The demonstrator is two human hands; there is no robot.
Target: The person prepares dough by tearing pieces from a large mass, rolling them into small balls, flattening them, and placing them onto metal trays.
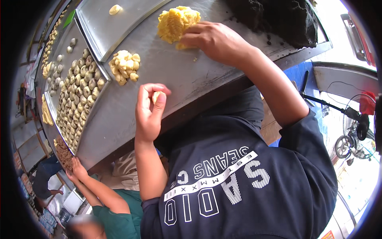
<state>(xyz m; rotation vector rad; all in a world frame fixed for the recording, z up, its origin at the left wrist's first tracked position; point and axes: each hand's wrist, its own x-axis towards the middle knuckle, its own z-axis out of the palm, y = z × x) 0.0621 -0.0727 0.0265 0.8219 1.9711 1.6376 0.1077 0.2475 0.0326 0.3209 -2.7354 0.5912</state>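
Note:
My left hand (150,113) is raised over the near edge of the metal table, its fingers curled around a small pale piece of dough (157,96). Its fingertips are slightly smeared by motion. Farther right, my right hand (211,41) reaches to a rough yellow mound of soft paste (175,22). Its fingers are bent and pressed together on the lower right edge of the mound, with a bit of yellow paste under them. The fingertips are partly hidden. Between the hands and the trays sits a heap of pale dough pieces (124,67).
A tray holds rows of small round dough balls (79,91); another tray (95,24) carries one flat pale piece. A large dark mass (278,20) lies at the back right. At lower left, a co-worker's hands (78,169) touch a brown mass (63,151). A fan (358,115) stands right.

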